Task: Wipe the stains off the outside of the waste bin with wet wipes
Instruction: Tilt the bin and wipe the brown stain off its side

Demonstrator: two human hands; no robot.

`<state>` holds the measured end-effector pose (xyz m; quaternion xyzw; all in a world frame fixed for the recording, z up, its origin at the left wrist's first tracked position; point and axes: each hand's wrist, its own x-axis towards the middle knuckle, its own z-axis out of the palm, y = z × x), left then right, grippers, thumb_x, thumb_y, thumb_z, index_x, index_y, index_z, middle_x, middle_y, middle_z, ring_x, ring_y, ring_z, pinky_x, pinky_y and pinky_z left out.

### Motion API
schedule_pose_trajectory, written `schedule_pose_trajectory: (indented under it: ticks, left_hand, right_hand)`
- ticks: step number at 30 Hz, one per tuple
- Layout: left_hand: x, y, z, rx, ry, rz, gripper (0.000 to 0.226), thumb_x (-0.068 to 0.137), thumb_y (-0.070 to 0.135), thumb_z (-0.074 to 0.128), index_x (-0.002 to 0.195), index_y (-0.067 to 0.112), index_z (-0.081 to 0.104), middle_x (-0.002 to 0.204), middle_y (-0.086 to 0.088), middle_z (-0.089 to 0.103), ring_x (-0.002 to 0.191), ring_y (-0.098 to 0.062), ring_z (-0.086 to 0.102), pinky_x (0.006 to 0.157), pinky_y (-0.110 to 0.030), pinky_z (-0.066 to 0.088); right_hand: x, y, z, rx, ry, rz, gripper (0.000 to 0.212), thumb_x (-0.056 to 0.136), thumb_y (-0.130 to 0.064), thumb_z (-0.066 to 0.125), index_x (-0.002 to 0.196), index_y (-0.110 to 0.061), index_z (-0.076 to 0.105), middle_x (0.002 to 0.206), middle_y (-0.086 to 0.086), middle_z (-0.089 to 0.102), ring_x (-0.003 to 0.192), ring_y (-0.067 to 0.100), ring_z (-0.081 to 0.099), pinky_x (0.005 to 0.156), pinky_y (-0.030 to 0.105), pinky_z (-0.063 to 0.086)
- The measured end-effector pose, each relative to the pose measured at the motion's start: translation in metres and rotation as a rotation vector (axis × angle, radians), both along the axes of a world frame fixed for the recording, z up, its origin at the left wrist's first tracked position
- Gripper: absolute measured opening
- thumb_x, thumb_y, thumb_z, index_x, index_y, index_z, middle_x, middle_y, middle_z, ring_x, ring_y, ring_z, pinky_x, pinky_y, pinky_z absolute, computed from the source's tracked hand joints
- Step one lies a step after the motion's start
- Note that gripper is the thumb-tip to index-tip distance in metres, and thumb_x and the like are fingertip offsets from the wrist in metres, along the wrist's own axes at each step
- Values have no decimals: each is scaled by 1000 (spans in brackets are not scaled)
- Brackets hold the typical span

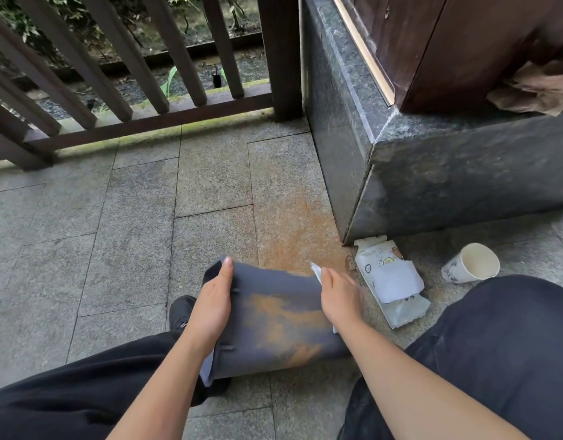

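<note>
Left hand (214, 304) flat on the waste bin (273, 319); right-hand fingers (329, 282) pinch a wet wipe (316, 272).

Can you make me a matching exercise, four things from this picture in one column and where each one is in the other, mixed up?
Things:
1. waste bin
2. paper cup
3. wet wipes pack
4. crumpled brown paper

Places:
A. up on the dark stone ledge
B. lying on its side between the left hand and right hand
C. tipped over on the paving, far right
D. flat on the paving at the foot of the stone corner

Pairs: 1-B, 2-C, 3-D, 4-A
</note>
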<state>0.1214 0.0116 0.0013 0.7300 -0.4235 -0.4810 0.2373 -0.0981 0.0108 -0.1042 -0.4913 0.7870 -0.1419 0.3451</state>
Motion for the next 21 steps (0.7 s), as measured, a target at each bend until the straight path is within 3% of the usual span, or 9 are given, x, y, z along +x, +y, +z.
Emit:
schedule_pose_trajectory:
  ticks: [3, 5, 8, 10, 12, 15, 17, 19, 21]
  left_hand:
    - [-4, 7, 4, -16, -17, 11, 43, 92, 75, 27, 78, 65, 66, 77, 42, 63, 72, 26, 56, 66, -15, 35]
    - [-3, 11, 4, -35, -16, 44, 55, 89, 78, 28, 76, 50, 73, 73, 41, 63, 70, 26, 56, 65, -16, 33]
    - [3, 18, 1, 1, 22, 106, 71, 83, 84, 30, 95, 28, 71, 89, 20, 70, 85, 8, 60, 71, -22, 38]
    - [4, 26, 1, 11, 11, 126, 65, 88, 80, 32, 101, 27, 66, 102, 18, 65, 94, -6, 60, 81, -31, 40]
    - [0, 38, 3, -38, -13, 98, 57, 92, 74, 36, 103, 26, 66, 110, 11, 66, 100, -14, 60, 87, -37, 43]
    - [-12, 54, 7, -157, 45, 77, 53, 98, 57, 46, 139, 25, 55, 136, 14, 53, 125, -8, 48, 103, -30, 35]
    - [-23, 64, 15, -207, 125, 41, 48, 102, 42, 47, 148, 29, 44, 145, 16, 47, 132, -6, 43, 109, -29, 32]
    - [-37, 73, 20, -182, 194, -9, 41, 105, 28, 46, 145, 37, 44, 129, 6, 62, 112, -15, 58, 96, -37, 45]
    - [-52, 83, 24, -98, 263, -82, 41, 104, 22, 50, 142, 35, 45, 94, -6, 70, 76, -23, 58, 63, -32, 45]
  right_hand:
    - [-4, 9, 10, -92, -85, -163, 41, 106, -34, 29, 102, -16, 65, 102, 8, 68, 100, 32, 59, 77, 37, 40]
    - [-10, 9, 27, -111, -284, -436, 44, 106, -36, 31, 112, -9, 65, 107, 12, 67, 102, 32, 60, 82, 37, 43]
    - [-26, 2, 63, -115, -597, -735, 48, 105, -39, 32, 124, -5, 61, 119, 11, 66, 109, 29, 60, 97, 41, 47]
    - [-41, 2, 87, -100, -821, -851, 44, 104, -42, 36, 122, -10, 61, 110, 6, 69, 106, 27, 63, 95, 43, 51]
    - [-55, 9, 110, -83, -1023, -975, 35, 102, -44, 43, 103, -13, 62, 90, 2, 68, 87, 22, 66, 75, 36, 55]
    - [-72, 27, 135, -55, -1320, -1091, 29, 100, -43, 47, 96, -16, 56, 90, 8, 60, 85, 23, 61, 88, 37, 50]
    - [-76, 40, 144, -19, -1431, -1074, 25, 99, -42, 45, 97, -20, 57, 96, 8, 57, 90, 21, 58, 88, 35, 47]
    - [-74, 54, 151, 5, -1458, -1044, 26, 99, -39, 43, 107, -19, 60, 108, 12, 58, 104, 25, 59, 92, 37, 47]
    - [-69, 66, 159, 19, -1456, -1021, 33, 99, -34, 44, 121, -15, 58, 120, 15, 59, 115, 30, 57, 99, 42, 46]
